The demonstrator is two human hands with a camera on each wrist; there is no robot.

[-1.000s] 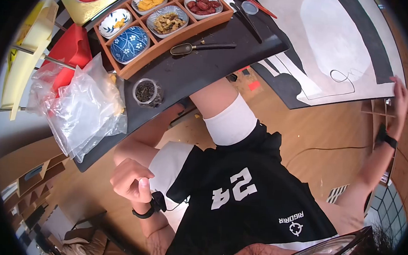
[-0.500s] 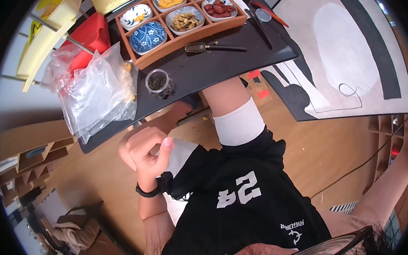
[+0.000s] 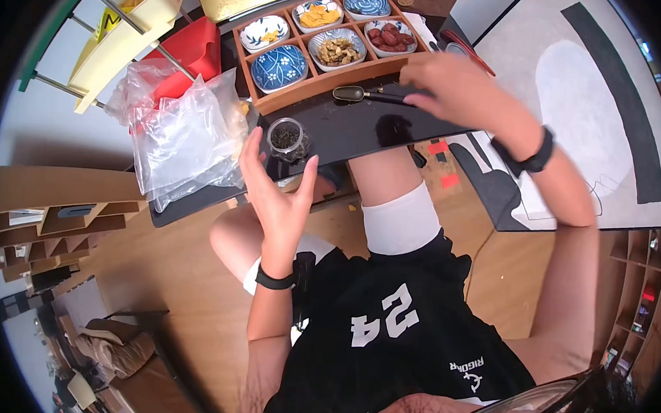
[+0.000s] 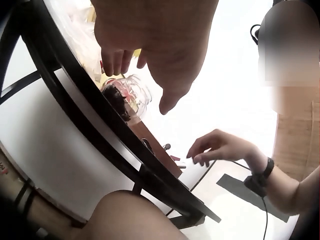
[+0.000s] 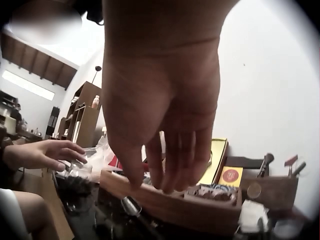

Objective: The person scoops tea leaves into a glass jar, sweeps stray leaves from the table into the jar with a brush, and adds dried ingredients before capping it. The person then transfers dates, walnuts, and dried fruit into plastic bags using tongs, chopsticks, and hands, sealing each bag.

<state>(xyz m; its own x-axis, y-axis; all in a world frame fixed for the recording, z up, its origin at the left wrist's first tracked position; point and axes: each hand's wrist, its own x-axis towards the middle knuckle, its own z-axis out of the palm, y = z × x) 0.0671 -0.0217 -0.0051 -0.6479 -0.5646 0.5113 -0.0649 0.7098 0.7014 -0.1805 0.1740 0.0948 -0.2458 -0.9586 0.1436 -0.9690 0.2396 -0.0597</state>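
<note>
Left hand [image 3: 277, 201] near jar [image 3: 287, 140] — "24" [image 3: 398, 316] and "RIGO" [image 3: 466, 365] on black shirt [image 3: 382, 366]

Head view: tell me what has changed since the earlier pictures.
The left hand has uncurled and reached forward to the jar. The right hand has swung in from the far right, near the scoop. Nothing visibly taken hold of. The jar, scoop and divided tray stay in place.

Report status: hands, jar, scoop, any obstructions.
Left hand spread near jar. Right hand near scoop, holding nothing. Jar upright on table. No obstruction visible.
</note>
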